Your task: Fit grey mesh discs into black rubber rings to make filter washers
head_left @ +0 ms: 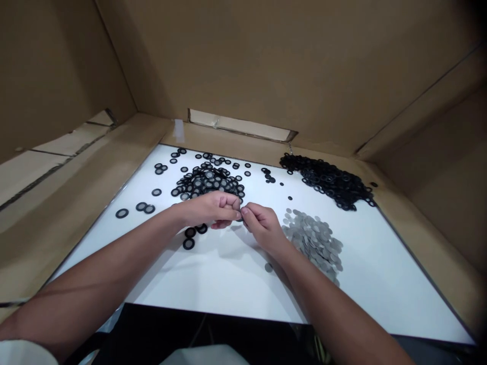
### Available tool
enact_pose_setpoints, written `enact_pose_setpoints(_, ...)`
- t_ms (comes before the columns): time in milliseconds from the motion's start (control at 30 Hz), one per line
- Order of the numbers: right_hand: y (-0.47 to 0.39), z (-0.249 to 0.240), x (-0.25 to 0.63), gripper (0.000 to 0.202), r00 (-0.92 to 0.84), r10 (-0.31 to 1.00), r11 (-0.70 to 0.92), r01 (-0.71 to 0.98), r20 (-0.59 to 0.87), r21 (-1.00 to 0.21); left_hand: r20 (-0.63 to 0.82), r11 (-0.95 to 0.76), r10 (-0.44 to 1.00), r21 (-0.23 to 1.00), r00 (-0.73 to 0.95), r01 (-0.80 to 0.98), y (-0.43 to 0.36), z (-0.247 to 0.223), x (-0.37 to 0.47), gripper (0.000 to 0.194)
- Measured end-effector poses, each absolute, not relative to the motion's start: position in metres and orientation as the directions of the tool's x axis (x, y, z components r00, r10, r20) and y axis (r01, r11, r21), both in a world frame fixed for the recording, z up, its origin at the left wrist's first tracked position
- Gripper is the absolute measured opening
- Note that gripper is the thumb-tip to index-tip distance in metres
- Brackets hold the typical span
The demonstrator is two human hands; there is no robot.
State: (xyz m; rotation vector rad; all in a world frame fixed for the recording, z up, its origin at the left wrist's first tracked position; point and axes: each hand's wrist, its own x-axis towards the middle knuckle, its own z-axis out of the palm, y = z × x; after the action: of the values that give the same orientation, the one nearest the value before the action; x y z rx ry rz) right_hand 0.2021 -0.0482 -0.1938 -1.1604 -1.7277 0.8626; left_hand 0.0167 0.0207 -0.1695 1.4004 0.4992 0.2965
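Observation:
My left hand and my right hand meet above the middle of the white board, fingertips pinched together. Between their thumbs and fingers is a small black ring, mostly hidden, so whether a disc sits in it cannot be seen. Behind and beside my left hand lies a heap of black rings with grey discs in their centres. Close to my right forearm is a pile of thin grey discs, with one loose grey disc nearer me.
A pile of black rings lies at the back right, partly over the board's edge. Several filled rings are scattered on the left of the white board. Tall cardboard walls enclose the back and sides.

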Motion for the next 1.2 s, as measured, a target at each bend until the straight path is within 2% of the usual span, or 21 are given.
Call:
enact_pose_setpoints(233,-0.052,-0.194,0.202,0.037,-0.217,0.917,0.392,0.352,0.334,-0.85,-0.194,0.214,0.377,0.97,0.906,0.119,0.022,-0.167,0.013,0.023)
enact_pose_setpoints(433,-0.045,-0.196,0.209,0.04,-0.145,0.945,0.325,0.334,0.292,-0.885,-0.143,0.178,0.488,0.982,0.861,0.062,0.021,-0.171,0.019,0.021)
enact_pose_setpoints(533,-0.043,-0.194,0.215,0.027,-0.13,0.947,0.32,0.323,0.293,-0.891,-0.136,0.185,0.56,0.982,0.817,0.036,0.021,-0.174,0.021,0.018)
enact_pose_setpoints(600,-0.043,-0.19,0.218,0.016,-0.21,0.923,0.38,0.35,0.323,-0.856,-0.141,0.193,0.592,0.981,0.793,0.03,0.021,-0.175,0.021,0.017)
enact_pose_setpoints(700,-0.044,-0.184,0.221,0.029,-0.357,0.855,0.507,0.425,0.376,-0.75,-0.159,0.199,0.598,0.979,0.786,0.047,0.022,-0.175,0.019,0.017)
enact_pose_setpoints(867,-0.044,-0.182,0.223,0.027,-0.376,0.812,0.583,0.463,0.447,-0.668,-0.14,0.187,0.622,0.982,0.77,0.028,0.023,-0.177,0.02,0.02)
enact_pose_setpoints(1067,-0.043,-0.184,0.221,0.023,-0.341,0.831,0.556,0.469,0.441,-0.686,-0.136,0.203,0.626,0.979,0.768,0.008,0.022,-0.178,0.022,0.024)
enact_pose_setpoints(1200,-0.044,-0.183,0.22,0.02,-0.28,0.883,0.467,0.461,0.376,-0.755,-0.127,0.171,0.656,0.985,0.744,0.018,0.023,-0.18,0.022,0.023)
